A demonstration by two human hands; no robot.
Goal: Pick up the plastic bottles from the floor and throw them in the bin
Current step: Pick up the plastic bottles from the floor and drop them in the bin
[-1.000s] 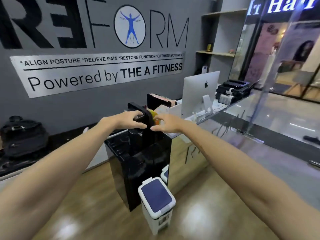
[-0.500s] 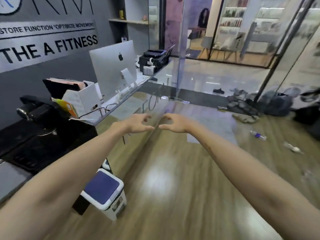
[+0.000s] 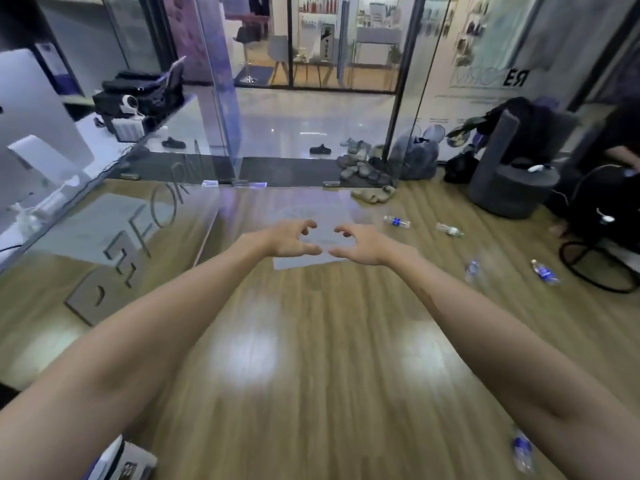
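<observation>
Five plastic bottles [image 3: 397, 221] scattered across the wooden floor [image 3: 311, 341], right side. Light, thin-walled, crushable (probably empty); best gripped mid-body. Left hand [image 3: 289, 239] and right hand [image 3: 360, 244] empty, fingers loosely curled.

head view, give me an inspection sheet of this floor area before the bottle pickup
surface: wood floor, glossy, light glare patches
job's things: five bottles lying on the floor at right; bin corner at bottom left
clutter: sandals by the doorway, bags against the glass
hands: left hand and right hand outstretched, fingers loosely curled, holding nothing
cables: white cable on the grey seat
surroundings: glass doors, counter at left
</observation>
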